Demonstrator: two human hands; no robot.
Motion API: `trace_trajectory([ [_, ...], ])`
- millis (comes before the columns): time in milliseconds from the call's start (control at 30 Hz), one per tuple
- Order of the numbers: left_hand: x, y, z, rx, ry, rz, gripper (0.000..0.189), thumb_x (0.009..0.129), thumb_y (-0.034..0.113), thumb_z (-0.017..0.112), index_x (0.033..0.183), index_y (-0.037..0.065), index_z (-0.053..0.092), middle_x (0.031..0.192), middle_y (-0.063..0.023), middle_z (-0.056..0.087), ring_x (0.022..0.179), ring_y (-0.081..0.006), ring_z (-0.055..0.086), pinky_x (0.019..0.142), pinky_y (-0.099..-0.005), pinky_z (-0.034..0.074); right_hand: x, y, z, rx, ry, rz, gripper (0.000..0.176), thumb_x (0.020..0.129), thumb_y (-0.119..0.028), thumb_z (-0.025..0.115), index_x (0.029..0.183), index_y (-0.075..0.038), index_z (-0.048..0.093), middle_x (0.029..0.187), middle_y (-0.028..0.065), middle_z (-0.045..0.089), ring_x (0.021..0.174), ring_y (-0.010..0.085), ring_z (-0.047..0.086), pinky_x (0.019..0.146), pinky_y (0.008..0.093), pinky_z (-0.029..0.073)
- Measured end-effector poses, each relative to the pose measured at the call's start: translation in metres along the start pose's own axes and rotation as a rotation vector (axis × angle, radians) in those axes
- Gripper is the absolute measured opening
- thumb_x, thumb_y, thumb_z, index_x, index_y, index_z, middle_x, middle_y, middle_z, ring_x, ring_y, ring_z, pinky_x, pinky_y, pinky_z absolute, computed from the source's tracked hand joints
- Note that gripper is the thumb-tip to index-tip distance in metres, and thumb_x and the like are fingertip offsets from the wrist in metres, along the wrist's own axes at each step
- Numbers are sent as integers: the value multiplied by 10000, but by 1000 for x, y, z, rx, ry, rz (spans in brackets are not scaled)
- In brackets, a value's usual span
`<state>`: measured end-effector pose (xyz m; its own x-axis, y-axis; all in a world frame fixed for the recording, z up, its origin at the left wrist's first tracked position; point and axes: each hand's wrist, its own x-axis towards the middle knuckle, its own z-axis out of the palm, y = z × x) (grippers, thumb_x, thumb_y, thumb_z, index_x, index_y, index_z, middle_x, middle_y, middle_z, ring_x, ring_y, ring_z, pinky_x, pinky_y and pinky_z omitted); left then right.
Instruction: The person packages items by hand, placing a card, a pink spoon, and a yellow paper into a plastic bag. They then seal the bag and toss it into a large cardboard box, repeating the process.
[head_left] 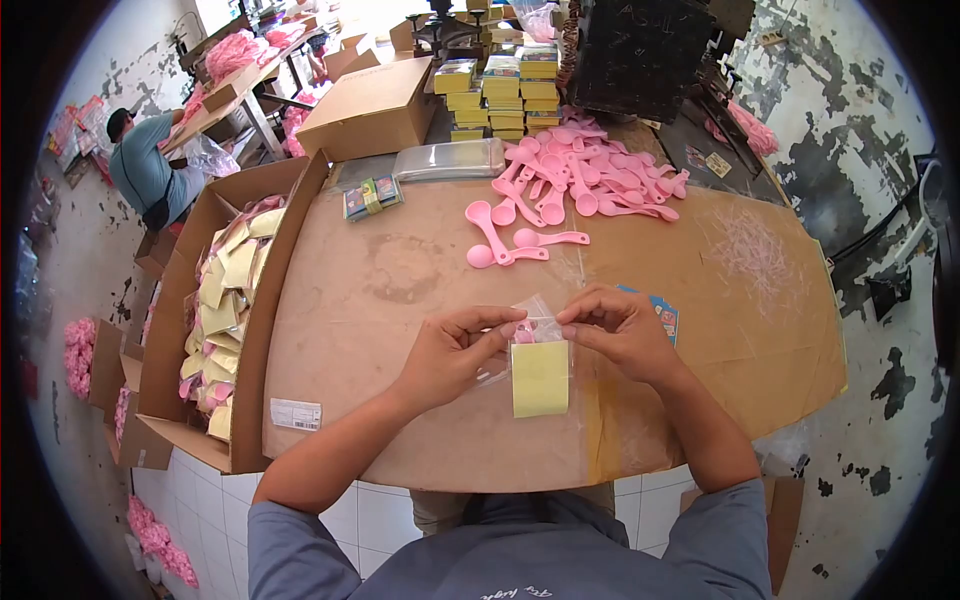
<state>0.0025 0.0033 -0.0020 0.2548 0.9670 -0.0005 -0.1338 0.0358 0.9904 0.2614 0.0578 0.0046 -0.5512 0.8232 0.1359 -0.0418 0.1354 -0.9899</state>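
Near the front of the cardboard-covered table (400, 290), a clear plastic bag (538, 308) is pinched between both hands. My left hand (462, 350) grips its left side with thumb and finger together. Its right side is in the closed fingertips of my right hand (615, 332). A yellow card (540, 380) shows below the fingers, with a bit of something pink above it. Blue printed cards (664, 318) lie partly hidden behind my right hand. Farther back is a heap of pink spoons (600, 170), with a few loose ones (490, 225) at its near left.
On the left stands an open carton (245, 400) of packed yellow-card bags. Banded cards (372, 198), a clear film stack (450, 160), a closed box (365, 108) and yellow card stacks (500, 95) line the back. A person (148, 165) sits at the far left.
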Motion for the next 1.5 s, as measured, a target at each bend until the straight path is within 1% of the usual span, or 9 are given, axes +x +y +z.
trace_trajectory([
  [367, -1, 11, 14, -164, 111, 156, 239, 1042, 92, 636, 1233, -48, 670, 1120, -117, 733, 1029, -135, 701, 863, -260, 588, -2, -9, 2, -112, -204, 128, 365, 952, -47, 741, 1296, -11, 626, 995, 21, 670, 905, 84, 633, 833, 253, 536],
  [567, 4, 15, -20, 195, -227, -236, 278, 1039, 121, 635, 1274, -12, 569, 1204, -119, 680, 1032, -171, 703, 852, -286, 592, -5, -20, 0, 76, -71, 61, 329, 961, -57, 732, 1278, -23, 649, 1010, 21, 677, 932, 92, 644, 841, 258, 531],
  [667, 5, 18, -37, -46, 360, 227, 294, 1044, 125, 618, 1304, -4, 572, 1221, -126, 674, 1019, -167, 701, 800, -307, 590, -6, -32, -16, -123, 34, 55, 303, 962, -75, 728, 1255, -31, 668, 1019, 18, 679, 943, 95, 647, 855, 275, 531],
  [767, 10, 63, -47, -577, 623, 557, 319, 1054, 170, 600, 1322, -2, 604, 1219, -104, 683, 1055, -184, 679, 863, -321, 556, -3, -27, -36, -317, 176, 39, 306, 936, -117, 747, 1225, -32, 690, 1005, 31, 691, 923, 133, 662, 869, 308, 528],
  [867, 21, 27, -63, -406, 530, 445, 342, 1028, 234, 646, 1304, 32, 650, 1255, -107, 676, 1098, -194, 656, 857, -355, 543, -1, -32, -54, -711, 260, 33, 344, 898, -155, 768, 1210, -27, 701, 1028, 66, 694, 951, 201, 678, 884, 353, 530],
  [967, 19, 10, -42, 526, 363, 106, 368, 958, 287, 727, 1259, 77, 701, 1204, -91, 674, 1058, -237, 655, 869, -391, 525, -11, -30, -73, -1038, 276, -59, 366, 859, -182, 797, 1174, -16, 714, 1066, 108, 682, 997, 262, 677, 889, 385, 531],
  [1067, 7, -2, -25, 1146, 245, 316, 315, 879, 266, 798, 1132, 86, 754, 1049, -79, 671, 953, -235, 664, 825, -380, 523, -25, -33, -96, -1107, -9, 81, 337, 836, -151, 820, 1126, -9, 722, 1073, 126, 664, 1007, 262, 670, 880, 390, 533],
  [1267, 10, 1, -20, 973, 138, 96, 180, 900, 197, 758, 955, 29, 722, 979, -134, 638, 915, -323, 650, 814, -428, 525, -23, -34, -103, -868, 33, 186, 278, 797, -55, 836, 1042, -2, 714, 978, 108, 667, 913, 241, 652, 857, 375, 532],
  [1500, 9, 2, -17, 837, 150, 252, 153, 956, 148, 697, 1023, 15, 658, 949, -142, 656, 902, -313, 663, 803, -415, 529, -22, -37, -102, -852, 124, 170, 185, 826, -13, 800, 976, 2, 693, 887, 90, 700, 862, 193, 663, 799, 355, 525],
])
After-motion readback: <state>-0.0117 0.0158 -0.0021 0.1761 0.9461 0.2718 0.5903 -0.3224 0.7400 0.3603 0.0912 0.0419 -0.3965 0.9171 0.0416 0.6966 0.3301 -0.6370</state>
